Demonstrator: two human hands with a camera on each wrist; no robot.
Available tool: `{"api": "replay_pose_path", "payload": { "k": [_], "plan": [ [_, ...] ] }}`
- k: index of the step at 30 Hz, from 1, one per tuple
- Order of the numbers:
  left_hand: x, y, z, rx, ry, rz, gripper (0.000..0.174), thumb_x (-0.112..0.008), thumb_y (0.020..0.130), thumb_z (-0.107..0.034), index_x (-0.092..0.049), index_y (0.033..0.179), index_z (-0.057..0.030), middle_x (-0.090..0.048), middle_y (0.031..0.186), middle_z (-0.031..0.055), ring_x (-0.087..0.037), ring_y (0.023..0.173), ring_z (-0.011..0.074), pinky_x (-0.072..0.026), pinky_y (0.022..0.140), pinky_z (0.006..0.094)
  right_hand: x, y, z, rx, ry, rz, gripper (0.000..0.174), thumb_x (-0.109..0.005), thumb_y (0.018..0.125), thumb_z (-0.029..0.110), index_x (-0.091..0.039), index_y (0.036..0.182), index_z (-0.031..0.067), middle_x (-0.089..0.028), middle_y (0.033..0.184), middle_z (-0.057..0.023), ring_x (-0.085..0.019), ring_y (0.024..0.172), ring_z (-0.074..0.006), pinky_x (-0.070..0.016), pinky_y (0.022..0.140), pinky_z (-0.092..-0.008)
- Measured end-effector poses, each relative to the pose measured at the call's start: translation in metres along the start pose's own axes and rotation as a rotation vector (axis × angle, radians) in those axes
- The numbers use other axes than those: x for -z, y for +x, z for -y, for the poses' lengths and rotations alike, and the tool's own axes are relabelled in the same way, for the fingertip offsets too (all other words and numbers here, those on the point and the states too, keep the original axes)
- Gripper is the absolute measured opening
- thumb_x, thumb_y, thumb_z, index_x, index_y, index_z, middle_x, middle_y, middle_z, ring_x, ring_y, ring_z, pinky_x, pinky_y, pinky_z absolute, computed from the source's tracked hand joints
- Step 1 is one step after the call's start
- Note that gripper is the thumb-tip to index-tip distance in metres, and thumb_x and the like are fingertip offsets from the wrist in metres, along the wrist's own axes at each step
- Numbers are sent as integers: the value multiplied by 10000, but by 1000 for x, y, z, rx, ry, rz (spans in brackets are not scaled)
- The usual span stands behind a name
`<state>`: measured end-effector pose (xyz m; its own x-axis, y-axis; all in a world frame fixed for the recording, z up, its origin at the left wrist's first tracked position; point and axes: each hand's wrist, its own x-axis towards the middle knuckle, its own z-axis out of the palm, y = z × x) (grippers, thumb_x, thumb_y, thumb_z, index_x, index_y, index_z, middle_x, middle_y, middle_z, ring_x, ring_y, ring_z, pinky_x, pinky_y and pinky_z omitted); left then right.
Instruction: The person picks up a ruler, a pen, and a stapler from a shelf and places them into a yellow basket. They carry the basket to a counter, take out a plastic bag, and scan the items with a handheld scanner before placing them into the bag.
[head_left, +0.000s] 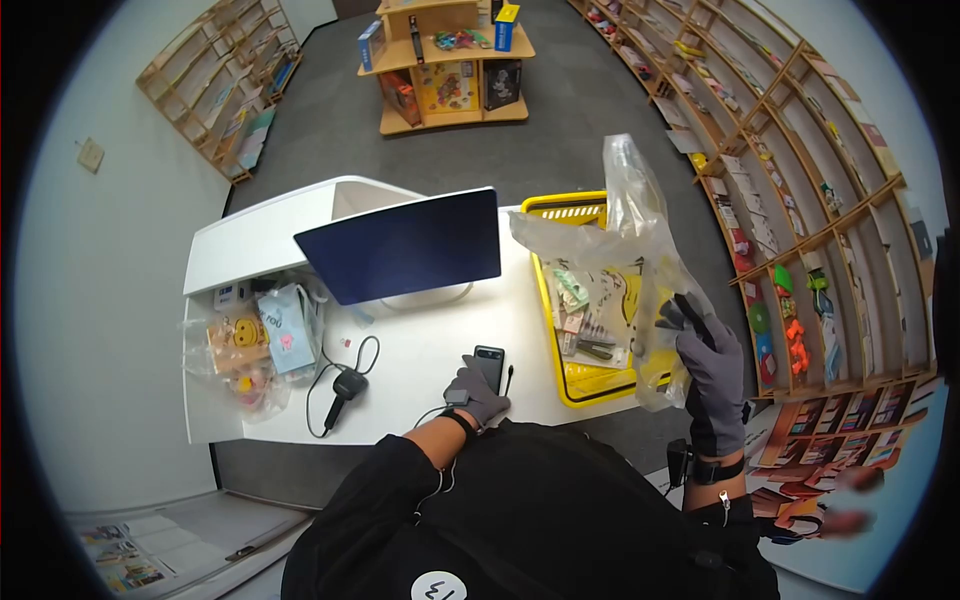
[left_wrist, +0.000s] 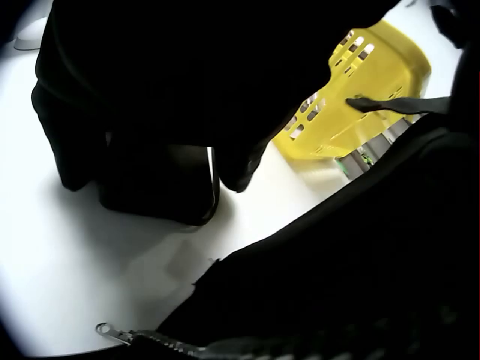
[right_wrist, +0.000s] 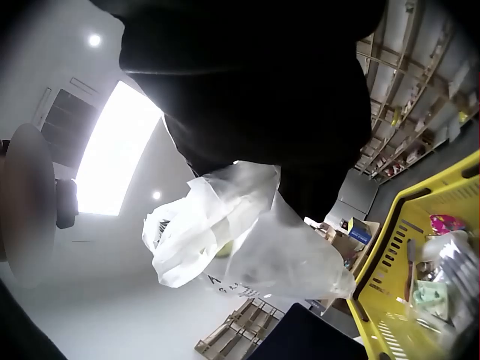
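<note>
My left hand, in a grey glove, grips a dark phone low over the white desk. In the left wrist view its fingers lie along both sides of the phone. At the right, my gloved right hand holds a translucent plastic bag by its side, above a yellow basket. The bag hangs loosely and spreads across the basket; yellow print shows on it. In the right wrist view the crumpled bag hangs below the dark hand.
Small packaged goods lie in the basket. A monitor stands mid-desk, with a cabled black handheld device to its left. Bagged items fill the desk's left recess. Shelves line the right wall; a display stand is ahead.
</note>
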<state>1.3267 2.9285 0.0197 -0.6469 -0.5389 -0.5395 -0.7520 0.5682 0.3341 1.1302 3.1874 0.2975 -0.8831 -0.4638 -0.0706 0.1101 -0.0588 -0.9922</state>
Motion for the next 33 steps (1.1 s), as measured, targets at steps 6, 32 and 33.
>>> {"api": "replay_pose_path", "payload": {
  "k": [6,32,33],
  "plan": [
    [0,42,-29,51,37,-4,1238,-803,786,-436,-130,1698,61,-606,1389,285,-689,1219,418,-581,1026,477,53,-12,-10,-57,-53,-116,570,-642,982,-16,-559,1543,-74,-704,1417,-155,-697,1216,-192,-520,1083,-304],
    [150,-13,-4,-452,-836,-473,328,-685,1018,-176,-766,1286,-5,-807,1169,160,-770,1086,251,-578,1006,368,-8,5,8,155,-784,137,632,-866,818,234,-702,1394,31,-753,1218,-183,-722,1143,-275,-546,1035,-367],
    [173,-40,12,-436,-1055,-523,361,-695,1012,-177,-744,1329,-11,-780,1238,153,-752,1123,249,-577,1011,378,-25,5,9,164,-781,161,632,-866,818,234,-702,1394,31,-753,1218,-183,-722,1143,-275,-546,1035,-367]
  ]
}}
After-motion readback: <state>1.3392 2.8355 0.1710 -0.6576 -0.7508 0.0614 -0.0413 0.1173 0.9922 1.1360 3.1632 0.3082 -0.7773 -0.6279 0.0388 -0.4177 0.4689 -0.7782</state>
